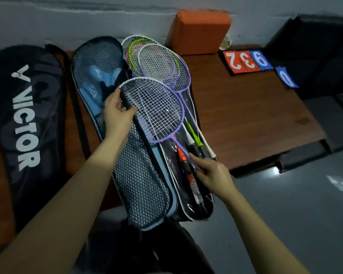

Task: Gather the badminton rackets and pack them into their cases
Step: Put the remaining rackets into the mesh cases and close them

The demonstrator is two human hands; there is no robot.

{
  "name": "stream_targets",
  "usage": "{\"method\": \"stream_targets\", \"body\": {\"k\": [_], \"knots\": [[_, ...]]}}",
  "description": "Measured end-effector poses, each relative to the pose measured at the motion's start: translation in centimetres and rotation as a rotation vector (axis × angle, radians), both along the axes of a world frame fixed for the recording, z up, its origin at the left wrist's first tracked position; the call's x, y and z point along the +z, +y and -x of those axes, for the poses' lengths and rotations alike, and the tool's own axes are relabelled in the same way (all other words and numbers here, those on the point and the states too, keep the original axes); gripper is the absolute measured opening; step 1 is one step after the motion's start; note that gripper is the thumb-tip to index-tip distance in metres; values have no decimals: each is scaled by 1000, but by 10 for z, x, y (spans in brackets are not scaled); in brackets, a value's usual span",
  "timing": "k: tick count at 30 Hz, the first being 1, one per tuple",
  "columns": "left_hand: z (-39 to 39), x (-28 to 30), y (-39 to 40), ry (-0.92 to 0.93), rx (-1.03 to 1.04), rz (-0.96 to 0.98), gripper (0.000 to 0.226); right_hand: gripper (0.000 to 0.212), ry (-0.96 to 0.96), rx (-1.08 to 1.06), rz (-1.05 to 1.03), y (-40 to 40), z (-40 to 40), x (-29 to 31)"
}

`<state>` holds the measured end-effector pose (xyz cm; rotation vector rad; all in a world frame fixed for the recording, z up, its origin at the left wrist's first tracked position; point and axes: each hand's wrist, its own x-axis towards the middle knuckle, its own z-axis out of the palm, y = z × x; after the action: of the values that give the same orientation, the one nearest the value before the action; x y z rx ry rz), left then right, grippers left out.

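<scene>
A purple and white racket [156, 109] lies tilted over an open blue mesh case [139, 180] in the middle of the wooden table. My left hand [117, 113] grips the left rim of its head together with the case's dark edge. My right hand [212, 175] pinches its thin purple shaft near the handle. Beneath it, several more rackets [156, 62] lie stacked in the case's clear half, heads toward the wall, with green, white and orange shafts showing. A black Victor case [26, 119] lies flat at the left.
An orange block [200, 32] stands against the wall behind the rackets. Red and blue score number cards [248, 60] lie at the back right of the table [246, 119]. Dark chairs [315, 56] sit at the right, grey floor below.
</scene>
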<state>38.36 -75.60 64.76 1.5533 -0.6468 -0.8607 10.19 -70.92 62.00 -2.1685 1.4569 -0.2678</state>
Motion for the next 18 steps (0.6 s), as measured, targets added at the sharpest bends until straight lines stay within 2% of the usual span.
{"method": "stream_targets", "body": {"k": [5, 10, 13, 18], "knots": [[13, -9, 21, -318, -253, -101, 87, 53, -69, 48, -32, 12, -8, -3], [21, -18, 49, -396, -65, -197, 67, 51, -208, 15, -167, 9, -24, -6], [36, -20, 69, -472, -62, -222, 62, 51, -314, 5, -241, 13, -30, -10], [61, -32, 104, -496, -40, -254, 55, 48, -277, 74, -127, 17, -42, -21]]}}
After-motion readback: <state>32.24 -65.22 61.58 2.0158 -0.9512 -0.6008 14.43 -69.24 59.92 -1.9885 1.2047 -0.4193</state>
